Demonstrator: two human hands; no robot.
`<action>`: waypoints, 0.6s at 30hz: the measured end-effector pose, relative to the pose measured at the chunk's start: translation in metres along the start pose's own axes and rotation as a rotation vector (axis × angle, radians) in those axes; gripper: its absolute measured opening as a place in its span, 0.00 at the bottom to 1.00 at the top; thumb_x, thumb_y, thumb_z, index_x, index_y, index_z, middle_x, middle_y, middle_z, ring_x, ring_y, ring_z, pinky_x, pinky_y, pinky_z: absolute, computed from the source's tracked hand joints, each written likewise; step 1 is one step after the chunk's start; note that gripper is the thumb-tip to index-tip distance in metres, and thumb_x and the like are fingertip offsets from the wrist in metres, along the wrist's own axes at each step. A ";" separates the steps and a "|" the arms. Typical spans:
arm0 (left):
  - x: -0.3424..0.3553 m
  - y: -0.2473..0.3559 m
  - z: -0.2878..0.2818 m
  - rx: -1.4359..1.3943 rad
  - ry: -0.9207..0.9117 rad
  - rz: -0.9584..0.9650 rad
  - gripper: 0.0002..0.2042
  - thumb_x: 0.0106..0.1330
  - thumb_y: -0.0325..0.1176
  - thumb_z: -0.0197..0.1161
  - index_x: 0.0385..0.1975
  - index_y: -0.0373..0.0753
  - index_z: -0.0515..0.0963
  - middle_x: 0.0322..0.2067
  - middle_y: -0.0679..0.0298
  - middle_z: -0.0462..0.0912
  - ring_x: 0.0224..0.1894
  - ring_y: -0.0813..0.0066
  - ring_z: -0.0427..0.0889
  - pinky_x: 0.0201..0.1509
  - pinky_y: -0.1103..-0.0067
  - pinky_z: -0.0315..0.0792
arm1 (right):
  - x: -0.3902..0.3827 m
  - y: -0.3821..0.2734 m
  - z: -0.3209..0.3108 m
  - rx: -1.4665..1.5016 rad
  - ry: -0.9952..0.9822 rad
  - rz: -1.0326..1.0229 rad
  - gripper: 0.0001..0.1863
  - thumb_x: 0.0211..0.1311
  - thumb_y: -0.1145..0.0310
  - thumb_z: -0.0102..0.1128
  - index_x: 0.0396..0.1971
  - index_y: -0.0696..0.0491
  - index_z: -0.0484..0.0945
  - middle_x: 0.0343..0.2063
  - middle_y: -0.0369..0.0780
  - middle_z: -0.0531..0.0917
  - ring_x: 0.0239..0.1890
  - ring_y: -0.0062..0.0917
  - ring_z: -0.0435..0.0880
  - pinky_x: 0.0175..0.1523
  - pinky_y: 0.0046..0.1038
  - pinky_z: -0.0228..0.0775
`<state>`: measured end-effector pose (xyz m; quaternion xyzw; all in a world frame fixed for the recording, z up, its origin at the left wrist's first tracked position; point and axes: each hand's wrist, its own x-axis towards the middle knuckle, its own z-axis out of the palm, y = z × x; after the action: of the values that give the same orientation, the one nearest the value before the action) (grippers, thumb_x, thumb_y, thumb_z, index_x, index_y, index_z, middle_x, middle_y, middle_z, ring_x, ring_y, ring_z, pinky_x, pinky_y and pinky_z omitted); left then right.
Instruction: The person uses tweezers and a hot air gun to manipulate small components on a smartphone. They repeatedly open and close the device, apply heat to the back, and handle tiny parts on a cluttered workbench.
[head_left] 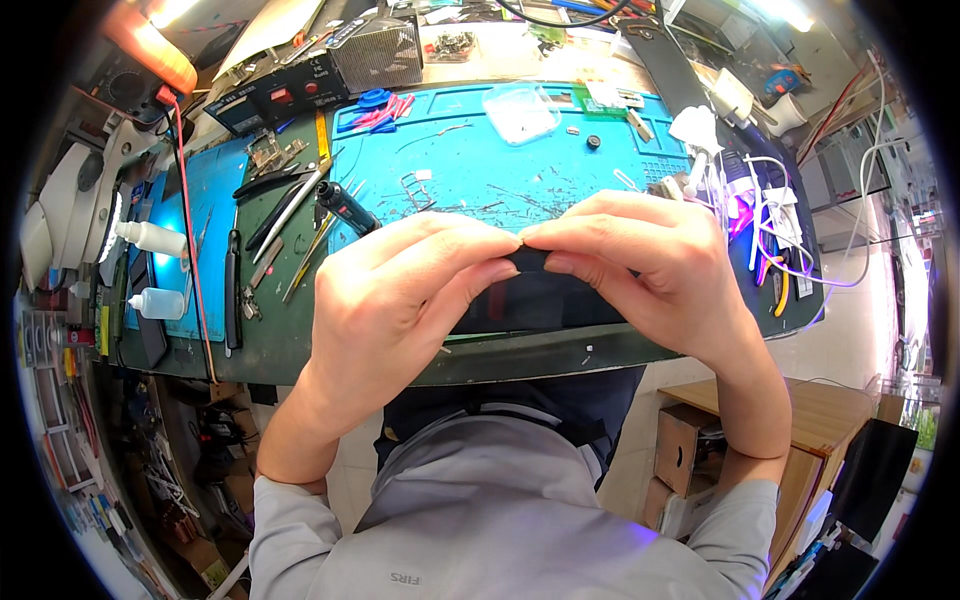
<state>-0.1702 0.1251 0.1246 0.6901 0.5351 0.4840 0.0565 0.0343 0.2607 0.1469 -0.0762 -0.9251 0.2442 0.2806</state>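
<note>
My left hand (385,290) and my right hand (650,265) meet over the front of the bench, thumbs and forefingers pinched almost tip to tip. Something tiny and dark sits at the fingertips, too small to make out. Beneath them lies a flat dark panel (545,310), partly covered by my fingers; I cannot tell whether they touch it. Just beyond my left hand is a black pen-shaped tool (345,207). A blue work mat (400,155) spreads out behind both hands, with small scraps and a little black knob (593,142) on it.
A clear plastic box (522,113) stands at the mat's far side. Tweezers and hand tools (285,215) crowd the left, near two white dropper bottles (157,303) and a red cable (186,200). Tangled white cables (775,205) and orange-handled pliers (778,300) lie right.
</note>
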 end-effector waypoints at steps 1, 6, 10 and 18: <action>0.000 0.000 0.000 0.009 0.000 -0.001 0.09 0.62 0.22 0.74 0.42 0.34 0.86 0.35 0.59 0.89 0.34 0.65 0.89 0.37 0.76 0.81 | 0.000 0.000 0.000 -0.003 -0.002 -0.002 0.15 0.58 0.76 0.75 0.46 0.52 0.91 0.33 0.39 0.90 0.31 0.29 0.89 0.32 0.26 0.78; -0.001 0.007 -0.002 0.046 -0.005 -0.105 0.11 0.60 0.22 0.77 0.42 0.33 0.87 0.36 0.60 0.92 0.38 0.70 0.91 0.44 0.78 0.82 | 0.001 0.000 0.000 -0.019 -0.011 -0.020 0.14 0.58 0.76 0.73 0.46 0.52 0.90 0.33 0.39 0.89 0.32 0.31 0.89 0.34 0.28 0.79; -0.002 0.006 -0.001 0.010 -0.004 -0.144 0.13 0.61 0.21 0.77 0.45 0.32 0.86 0.38 0.59 0.91 0.41 0.71 0.92 0.46 0.78 0.83 | 0.000 0.000 0.002 -0.014 -0.003 -0.019 0.12 0.61 0.75 0.71 0.45 0.50 0.88 0.32 0.38 0.87 0.32 0.34 0.88 0.34 0.32 0.78; -0.003 0.007 -0.002 -0.067 -0.009 -0.211 0.15 0.62 0.20 0.77 0.48 0.31 0.85 0.41 0.57 0.91 0.44 0.71 0.92 0.48 0.79 0.83 | 0.001 -0.001 0.000 -0.015 -0.022 -0.027 0.15 0.58 0.79 0.73 0.46 0.53 0.90 0.35 0.40 0.90 0.33 0.30 0.90 0.34 0.27 0.80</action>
<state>-0.1662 0.1188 0.1278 0.6299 0.5879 0.4898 0.1327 0.0337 0.2602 0.1477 -0.0634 -0.9308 0.2342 0.2733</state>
